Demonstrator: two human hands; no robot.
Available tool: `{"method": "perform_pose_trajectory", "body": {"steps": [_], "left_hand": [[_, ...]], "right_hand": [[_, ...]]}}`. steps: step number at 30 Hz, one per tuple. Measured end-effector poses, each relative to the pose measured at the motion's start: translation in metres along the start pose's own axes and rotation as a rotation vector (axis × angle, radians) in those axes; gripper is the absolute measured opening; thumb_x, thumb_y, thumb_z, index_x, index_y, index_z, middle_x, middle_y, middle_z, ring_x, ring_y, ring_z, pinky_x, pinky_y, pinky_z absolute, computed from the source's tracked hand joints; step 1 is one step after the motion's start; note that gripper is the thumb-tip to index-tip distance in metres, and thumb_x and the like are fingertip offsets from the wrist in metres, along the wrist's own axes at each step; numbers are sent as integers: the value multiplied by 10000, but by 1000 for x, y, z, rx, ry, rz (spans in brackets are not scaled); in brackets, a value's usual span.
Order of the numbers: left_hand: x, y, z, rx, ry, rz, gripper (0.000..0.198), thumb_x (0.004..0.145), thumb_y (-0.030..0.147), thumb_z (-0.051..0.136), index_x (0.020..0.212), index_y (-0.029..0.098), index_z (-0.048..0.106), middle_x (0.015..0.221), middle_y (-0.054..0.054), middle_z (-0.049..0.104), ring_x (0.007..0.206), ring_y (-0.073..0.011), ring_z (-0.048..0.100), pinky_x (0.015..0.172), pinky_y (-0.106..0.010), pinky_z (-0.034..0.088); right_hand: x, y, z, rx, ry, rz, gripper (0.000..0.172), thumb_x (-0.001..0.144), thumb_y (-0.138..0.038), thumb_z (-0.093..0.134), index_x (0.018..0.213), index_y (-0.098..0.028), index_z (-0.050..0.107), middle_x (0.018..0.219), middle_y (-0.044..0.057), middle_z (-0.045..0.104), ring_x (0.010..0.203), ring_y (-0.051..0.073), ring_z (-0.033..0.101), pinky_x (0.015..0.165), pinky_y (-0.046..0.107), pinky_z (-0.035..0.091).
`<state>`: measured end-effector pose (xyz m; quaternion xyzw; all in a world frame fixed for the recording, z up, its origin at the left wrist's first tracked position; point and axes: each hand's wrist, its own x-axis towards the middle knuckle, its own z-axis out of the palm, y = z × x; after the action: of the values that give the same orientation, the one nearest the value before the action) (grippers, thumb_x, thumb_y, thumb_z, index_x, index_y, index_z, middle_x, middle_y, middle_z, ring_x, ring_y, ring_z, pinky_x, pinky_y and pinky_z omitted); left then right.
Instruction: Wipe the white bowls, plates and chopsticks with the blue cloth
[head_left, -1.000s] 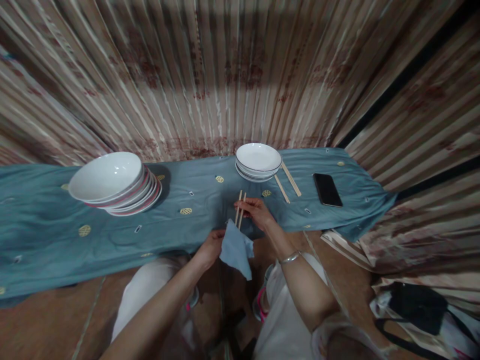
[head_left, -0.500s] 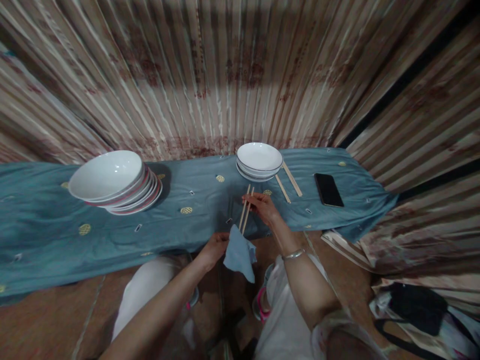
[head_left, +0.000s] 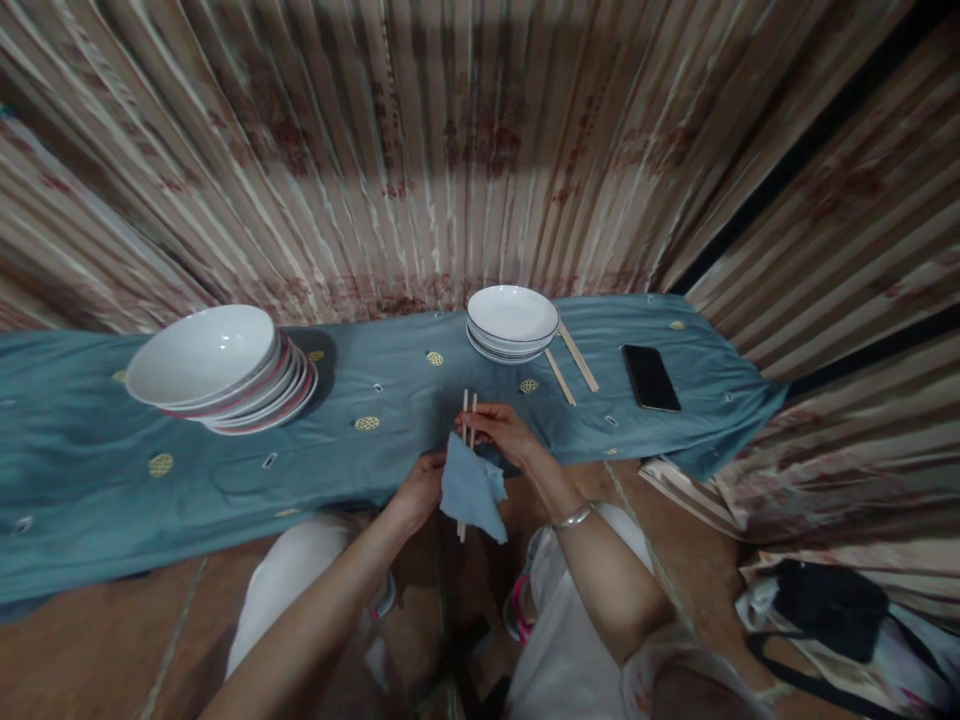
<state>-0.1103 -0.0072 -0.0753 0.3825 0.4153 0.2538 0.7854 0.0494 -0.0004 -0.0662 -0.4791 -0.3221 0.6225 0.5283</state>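
Note:
A pair of light wooden chopsticks (head_left: pixel 461 533) is held nearly upright over the front edge of the cloth-covered bench. Fingers of my right hand (head_left: pixel 501 430) pinch the chopsticks close to their upper ends. A light blue cloth (head_left: pixel 472 490) drapes across their middle, and the lower ends stick out beneath it. My left hand (head_left: pixel 422 490) is closed on the cloth's left side, its fingertips partly hidden behind it. Beyond my right hand is a stack of white plates (head_left: pixel 512 315) with dark rims, with more chopsticks (head_left: pixel 577 357) lying to its right.
A leaning stack of large white bowls (head_left: pixel 206 360) stands at the left on the teal bench cloth (head_left: pixel 397 390). A black phone (head_left: pixel 650 378) lies at the right. Pleated curtains (head_left: pixel 420 150) hang behind. A black bag (head_left: pixel 832 610) is at the lower right.
My right hand has moved left and slightly down with the chopsticks. They have slid further through the cloth, so their lower ends now show below it. The camera view has shifted slightly.

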Motion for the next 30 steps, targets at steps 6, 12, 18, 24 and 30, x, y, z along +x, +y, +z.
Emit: {"method": "perform_pose_trajectory", "body": {"steps": [6, 12, 18, 24, 30], "left_hand": [[-4, -5, 0, 54, -72, -25, 310, 496, 380, 832, 626, 119, 726, 523, -56, 667, 535, -177, 621, 489, -234, 405], [-7, -8, 1, 81, -115, -34, 321, 481, 406, 835, 584, 125, 721, 509, -54, 660, 448, -127, 556, 483, -233, 411], [-11, -9, 0, 116, -132, -73, 310, 482, 390, 838, 573, 118, 719, 518, -52, 662, 416, -95, 506, 466, -223, 387], [-9, -9, -3, 87, -123, -40, 307, 493, 370, 835, 601, 104, 727, 512, -47, 653, 417, -84, 492, 456, -211, 355], [-2, -6, -2, 50, -88, -35, 337, 473, 370, 838, 654, 105, 736, 552, -61, 675, 455, -115, 551, 486, -224, 390]], "right_hand": [[6, -4, -14, -7, 179, -76, 340, 498, -468, 835, 637, -180, 719, 604, -3, 674, 499, 73, 524, 472, 203, 380], [7, -9, -24, -32, 249, -158, 335, 521, -484, 816, 608, -182, 703, 597, -4, 660, 499, 76, 496, 478, 220, 372], [4, -15, -32, 37, 225, -140, 367, 520, -494, 824, 694, -185, 732, 662, 1, 693, 582, 95, 572, 531, 214, 412], [2, -13, -28, 64, 95, -69, 352, 534, -471, 837, 732, -195, 745, 715, 6, 713, 622, 89, 602, 581, 201, 451], [-2, -8, -14, 35, -51, 13, 356, 573, -458, 831, 780, -180, 751, 715, 17, 717, 609, 80, 598, 558, 185, 440]]}}
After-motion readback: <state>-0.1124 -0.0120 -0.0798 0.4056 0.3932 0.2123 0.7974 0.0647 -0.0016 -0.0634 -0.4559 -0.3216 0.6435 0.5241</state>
